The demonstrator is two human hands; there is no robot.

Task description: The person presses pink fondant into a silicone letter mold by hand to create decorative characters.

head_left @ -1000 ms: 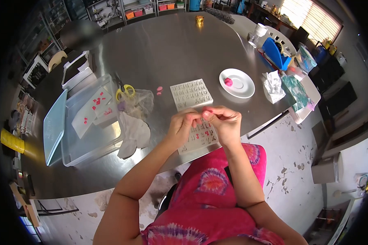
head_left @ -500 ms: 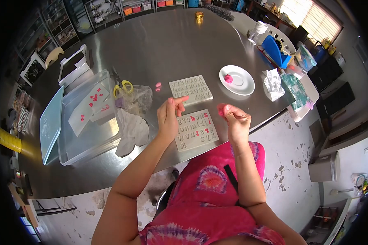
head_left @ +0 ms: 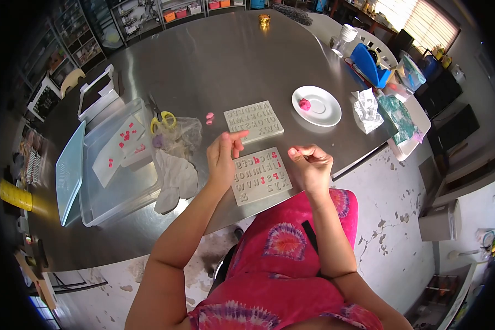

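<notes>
The metal table point(head_left: 203, 60) supports the near mould point(head_left: 262, 187) and the far mould point(head_left: 256, 120). The near mould lies between my hands, down and left of my right fingertips; it appears almost square, so I cannot tell its long axis. My left hand point(head_left: 220, 159) is nearer, overlapping its left edge in view; fingers loosely spread, nothing seen held. My right hand point(head_left: 316, 170) sits just beside its right edge, thumb and index pinched; contents cannot be told. Legible: lowercase "xyz" and "&" near, capitals far. No brand readable.
</notes>
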